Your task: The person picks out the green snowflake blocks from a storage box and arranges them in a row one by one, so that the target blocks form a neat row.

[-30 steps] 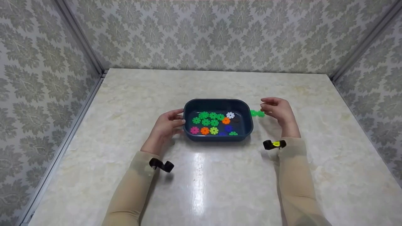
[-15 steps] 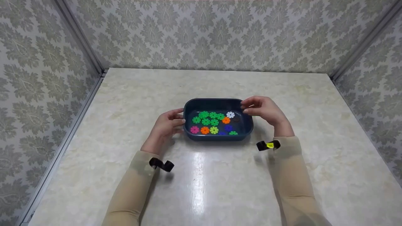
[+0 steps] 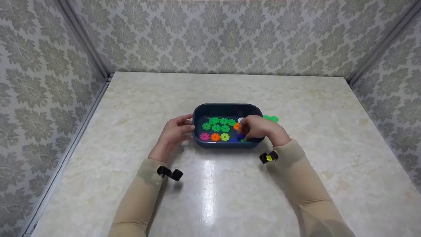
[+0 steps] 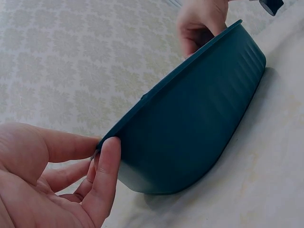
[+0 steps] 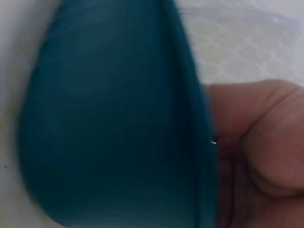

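Note:
A dark blue plastic bin [image 3: 227,144] holds several flower-shaped snowflake discs. My left hand [image 3: 176,133] grips the rim at the bin's left end, and the left wrist view shows its fingers meeting that edge. My right hand [image 3: 258,126] reaches down into the right side, thumb and fingers pinching a blue snowflake disc [image 3: 241,136]. A second blue disc [image 3: 233,140] lies close by. The right hand partly covers an orange disc [image 3: 236,126] and a white disc [image 3: 240,119]. In the right wrist view the bin wall hides its fingertips.
Green discs [image 3: 215,128] lie in the bin's left and middle, with pink [image 3: 204,136], orange [image 3: 215,137] and yellow-green [image 3: 225,137] ones in front. Joined green discs [image 3: 271,118] rest on the marbled table [image 3: 148,89] right of the bin. Patterned walls enclose the table.
My right hand has moved left from beside the joined green discs, over the bin's right rim, and down to the blue disc. The left hand and the bin have stayed in place.

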`<state>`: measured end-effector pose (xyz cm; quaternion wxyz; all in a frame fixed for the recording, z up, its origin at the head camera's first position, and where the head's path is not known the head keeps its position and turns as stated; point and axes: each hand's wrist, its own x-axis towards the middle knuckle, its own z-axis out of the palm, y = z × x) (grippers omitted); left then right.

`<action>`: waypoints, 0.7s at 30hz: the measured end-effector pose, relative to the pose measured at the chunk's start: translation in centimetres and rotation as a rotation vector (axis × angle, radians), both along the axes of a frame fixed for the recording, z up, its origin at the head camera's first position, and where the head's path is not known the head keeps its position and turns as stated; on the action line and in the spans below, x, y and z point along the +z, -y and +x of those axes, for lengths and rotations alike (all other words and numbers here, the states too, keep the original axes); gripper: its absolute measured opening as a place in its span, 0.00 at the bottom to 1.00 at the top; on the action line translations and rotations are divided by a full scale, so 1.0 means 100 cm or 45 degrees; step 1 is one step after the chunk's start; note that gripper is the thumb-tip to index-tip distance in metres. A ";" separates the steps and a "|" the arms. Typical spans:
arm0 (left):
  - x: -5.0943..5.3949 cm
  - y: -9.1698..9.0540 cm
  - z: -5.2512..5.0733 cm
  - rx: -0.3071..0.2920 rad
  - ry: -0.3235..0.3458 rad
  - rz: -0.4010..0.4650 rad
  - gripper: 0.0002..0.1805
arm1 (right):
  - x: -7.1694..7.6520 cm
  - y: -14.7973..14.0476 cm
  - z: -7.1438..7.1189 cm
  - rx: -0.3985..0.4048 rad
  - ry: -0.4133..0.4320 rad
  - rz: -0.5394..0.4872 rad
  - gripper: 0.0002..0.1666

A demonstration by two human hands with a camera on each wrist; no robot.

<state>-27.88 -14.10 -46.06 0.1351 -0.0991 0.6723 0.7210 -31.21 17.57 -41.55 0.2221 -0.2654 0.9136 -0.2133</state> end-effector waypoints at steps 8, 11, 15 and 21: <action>0.000 0.001 0.001 -0.007 -0.003 -0.012 0.31 | -0.011 0.014 0.002 0.068 -0.158 0.305 0.13; 0.001 0.001 0.001 -0.009 -0.001 -0.020 0.31 | -0.015 0.015 0.002 0.062 -0.172 0.301 0.14; -0.001 0.000 0.000 0.004 0.008 -0.031 0.32 | -0.017 0.014 0.002 0.068 -0.185 0.271 0.14; 0.001 -0.001 0.000 0.022 0.010 -0.033 0.32 | -0.018 0.013 0.001 0.066 -0.192 0.252 0.17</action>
